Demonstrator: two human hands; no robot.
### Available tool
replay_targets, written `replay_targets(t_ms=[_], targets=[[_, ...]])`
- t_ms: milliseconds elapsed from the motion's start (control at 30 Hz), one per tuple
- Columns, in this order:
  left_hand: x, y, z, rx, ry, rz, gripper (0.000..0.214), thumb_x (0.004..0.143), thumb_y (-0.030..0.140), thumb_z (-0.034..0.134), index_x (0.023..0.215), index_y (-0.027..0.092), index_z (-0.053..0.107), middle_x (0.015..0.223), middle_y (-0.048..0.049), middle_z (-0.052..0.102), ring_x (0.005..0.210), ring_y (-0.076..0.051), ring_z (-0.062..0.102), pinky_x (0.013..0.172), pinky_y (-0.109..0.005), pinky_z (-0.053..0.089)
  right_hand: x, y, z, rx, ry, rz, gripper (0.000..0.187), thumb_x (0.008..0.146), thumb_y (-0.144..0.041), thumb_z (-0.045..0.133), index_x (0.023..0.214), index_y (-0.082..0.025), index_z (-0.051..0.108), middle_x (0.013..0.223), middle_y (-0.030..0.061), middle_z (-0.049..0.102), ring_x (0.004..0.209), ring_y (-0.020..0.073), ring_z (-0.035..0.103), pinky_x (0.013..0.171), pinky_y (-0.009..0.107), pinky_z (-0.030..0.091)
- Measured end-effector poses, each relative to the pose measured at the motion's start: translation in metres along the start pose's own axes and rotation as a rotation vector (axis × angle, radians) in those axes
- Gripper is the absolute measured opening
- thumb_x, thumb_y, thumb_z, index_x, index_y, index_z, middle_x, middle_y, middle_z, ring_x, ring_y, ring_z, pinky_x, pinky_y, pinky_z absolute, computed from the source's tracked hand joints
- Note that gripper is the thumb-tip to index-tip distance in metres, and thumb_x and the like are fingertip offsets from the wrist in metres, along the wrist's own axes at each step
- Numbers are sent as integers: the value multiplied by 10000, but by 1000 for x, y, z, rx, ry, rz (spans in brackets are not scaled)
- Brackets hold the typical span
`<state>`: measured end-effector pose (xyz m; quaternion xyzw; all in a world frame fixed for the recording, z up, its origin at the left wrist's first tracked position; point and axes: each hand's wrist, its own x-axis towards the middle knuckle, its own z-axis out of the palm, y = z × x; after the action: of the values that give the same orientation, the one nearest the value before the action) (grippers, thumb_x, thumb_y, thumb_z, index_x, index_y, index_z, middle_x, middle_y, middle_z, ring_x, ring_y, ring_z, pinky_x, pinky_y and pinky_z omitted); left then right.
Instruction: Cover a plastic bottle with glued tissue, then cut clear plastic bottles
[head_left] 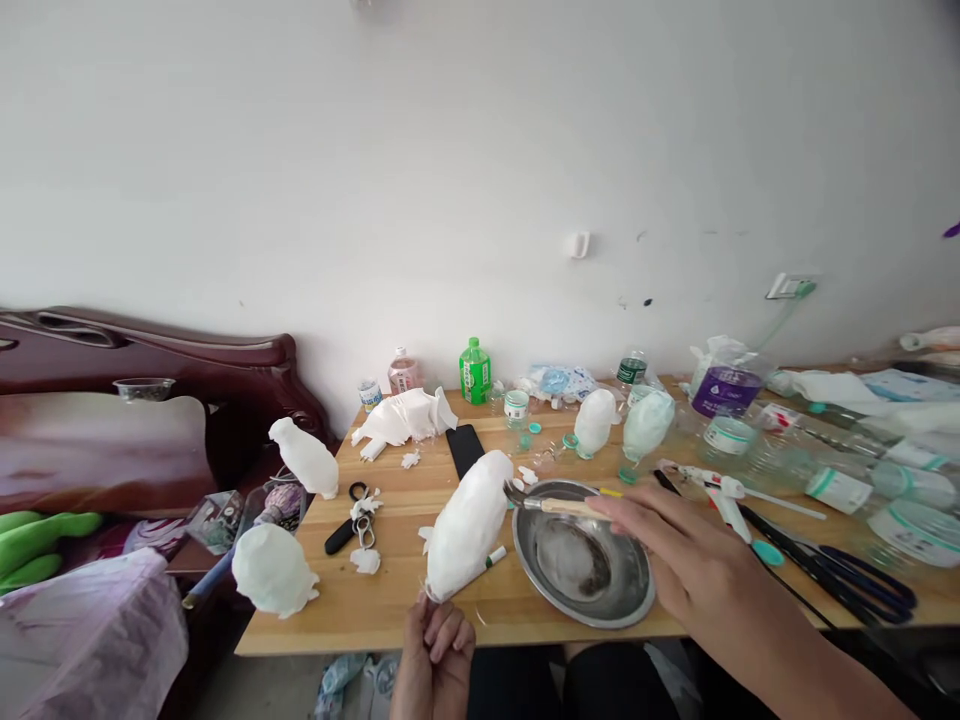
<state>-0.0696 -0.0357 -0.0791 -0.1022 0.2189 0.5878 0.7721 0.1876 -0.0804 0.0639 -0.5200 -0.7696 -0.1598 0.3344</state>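
My left hand (439, 645), low at the table's front edge, is closed on the narrow lower end of a white paper-covered form (469, 525), which leans up to the right. In my right hand (694, 555) is a brush (562, 507) with a pale wooden handle. Its dark bristles touch, or nearly touch, the form's upper right side. Under the brush stands a metal bowl (585, 565) with a greyish, dark-streaked bottom. A white marker (491, 560) with a green cap lies behind the form. Torn white paper bits (366, 562) are scattered to the left.
Similar white forms stand at the left edge, one rounded (271, 570) and one bottle-shaped (306, 458). Behind are crumpled white paper (409, 418), a black phone (465, 450) and a green bottle (474, 372). Scissors (855, 575), a glue gun (727, 500) and several clear plastic bottles (915, 530) lie right.
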Motion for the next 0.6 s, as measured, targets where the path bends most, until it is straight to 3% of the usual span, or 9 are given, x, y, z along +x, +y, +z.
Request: replay_targets(t_ms=[133,233,367,467,600], targets=[[5,4,4,-3,-26,4,321,806,147,670,686,196,376,486,138,307,336,-7,329,447,-200,253,-5,2,-1,52,114,-3,449,904,-3,347,1226,-222,570,1054,54,668,927,112,684,778,188,544],[12,5,8,-16,-63,-24,357,764,131,702,683,201,361,484,143,304,331,-6,341,444,-194,250,0,8,6,126,206,27,478,889,29,361,1235,-230,564,1026,42,667,876,94,682,785,180,545],[16,-1,17,-63,-88,-29,312,789,120,664,699,200,375,498,134,323,350,-14,370,457,-197,263,6,19,20,280,204,-25,428,905,8,363,1174,-219,609,934,44,683,767,96,678,706,176,562],[18,-12,25,-66,-93,-16,283,826,111,610,708,201,368,514,126,333,358,-14,373,466,-196,275,5,26,28,339,237,32,386,901,-21,404,1144,-216,633,933,48,704,766,117,690,672,187,570],[21,-30,40,-65,-100,16,275,872,106,537,708,205,341,534,116,340,366,-10,367,468,-191,280,-2,19,36,360,194,3,416,899,-10,395,1197,-209,606,920,54,701,793,136,686,701,226,573]])
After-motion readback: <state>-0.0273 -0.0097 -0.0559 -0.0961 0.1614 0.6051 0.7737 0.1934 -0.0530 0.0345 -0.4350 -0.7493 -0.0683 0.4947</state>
